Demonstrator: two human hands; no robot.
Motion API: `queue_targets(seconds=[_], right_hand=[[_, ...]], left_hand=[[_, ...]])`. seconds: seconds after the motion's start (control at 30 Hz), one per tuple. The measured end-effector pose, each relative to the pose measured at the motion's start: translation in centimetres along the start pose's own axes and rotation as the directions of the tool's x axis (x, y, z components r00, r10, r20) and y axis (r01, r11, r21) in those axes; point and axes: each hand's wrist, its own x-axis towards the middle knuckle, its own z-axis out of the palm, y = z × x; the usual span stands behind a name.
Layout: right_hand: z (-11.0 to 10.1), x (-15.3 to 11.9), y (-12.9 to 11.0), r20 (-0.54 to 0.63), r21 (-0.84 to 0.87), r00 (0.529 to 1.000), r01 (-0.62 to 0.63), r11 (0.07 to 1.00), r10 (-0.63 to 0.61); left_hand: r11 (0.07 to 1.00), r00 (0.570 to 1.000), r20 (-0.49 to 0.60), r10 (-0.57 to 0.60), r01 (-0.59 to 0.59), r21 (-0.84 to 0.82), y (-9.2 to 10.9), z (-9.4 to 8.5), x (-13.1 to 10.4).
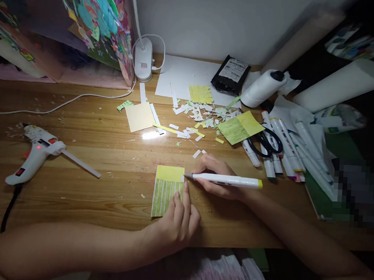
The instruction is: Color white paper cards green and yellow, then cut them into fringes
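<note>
My right hand (215,175) grips a white marker (232,180) with a yellow end, its grey tip at the right edge of a small paper piece (164,197). The paper has yellow stripes on its upper part and green stripes below, with pale gaps between them. My left hand (180,217) rests on the paper's lower right part, fingers stretched out and pressing it to the wooden desk (106,211). Beyond my right hand lies a green and yellow paper square (241,127), partly over black-handled scissors (272,141).
A white glue gun (35,156) lies at left with a glue stick in it. Paper scraps (201,111), a cream square (140,117) and a black packet (230,74) lie farther back. Several markers (283,150) and a white roll (262,89) are at right. A lamp base (143,61) stands behind.
</note>
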Motion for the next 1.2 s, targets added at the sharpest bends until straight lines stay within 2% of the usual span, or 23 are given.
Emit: queue_targets(seconds=[0.33, 0.77, 0.9, 1.0, 1.1, 1.2], right_hand=[[-0.01, -0.15, 0.05, -0.022, 0.005, 0.999, -0.032, 0.999, 0.032], [0.07, 0.02, 0.01, -0.013, 0.008, 1.0, 0.024, 1.0, -0.024], [0.24, -0.12, 0.1, 0.023, -0.002, 0.998, 0.064, 0.998, -0.064], [0.26, -0.19, 0.12, 0.013, -0.003, 0.999, 0.051, 0.999, -0.051], [0.21, -0.15, 0.05, 0.052, 0.01, 0.996, 0.071, 0.997, -0.071], [0.18, -0.14, 0.04, 0.025, 0.01, 0.999, 0.046, 0.999, -0.046]], left_hand=[[1.0, 1.0, 0.005, 0.007, -0.007, -0.02, -0.21, -0.07, 0.05], [1.0, 1.0, -0.009, -0.014, 0.014, -0.009, 0.24, 0.22, -0.01], [1.0, 1.0, -0.011, -0.01, 0.009, -0.006, 0.2, 0.21, -0.01], [1.0, 1.0, -0.001, -0.009, 0.009, -0.012, 0.15, 0.1, -0.03], [1.0, 1.0, 0.007, -0.008, 0.008, -0.023, 0.09, -0.01, -0.04], [0.999, 1.0, -0.016, 0.001, -0.002, -0.046, 0.08, -0.05, -0.04]])
